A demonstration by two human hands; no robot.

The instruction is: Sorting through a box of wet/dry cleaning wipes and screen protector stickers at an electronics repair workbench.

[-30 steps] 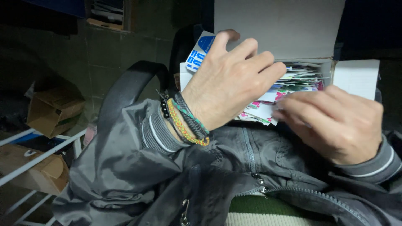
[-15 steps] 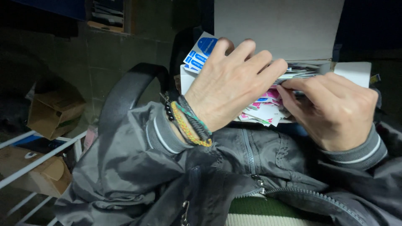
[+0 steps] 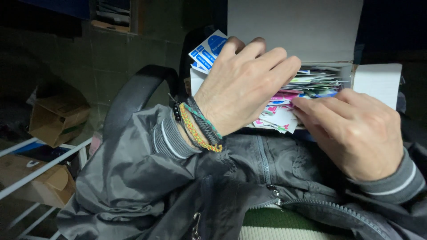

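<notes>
A white cardboard box [image 3: 378, 84] with its lid up rests on my lap, packed with several colourful cards or stickers [image 3: 311, 84]. My left hand [image 3: 244, 84], with braided bracelets on the wrist, lies over the left side of the stack and grips a bunch of cards, including blue and white ones [image 3: 207, 51] that stick up past my fingers. My right hand [image 3: 356, 129] is at the front right of the box, fingertips pressed into the loose pink and white cards [image 3: 278, 115] at the edge.
I wear a grey zip jacket [image 3: 178, 186]. A black chair armrest [image 3: 133, 95] curves at left. Brown cardboard boxes [image 3: 55, 118] sit on a white wire shelf [image 3: 40, 171] at lower left. The room is dark.
My right hand moved left to the box front, then drew slightly back, its fingers working at the cards. My left hand stayed on the stack, shifting only a little.
</notes>
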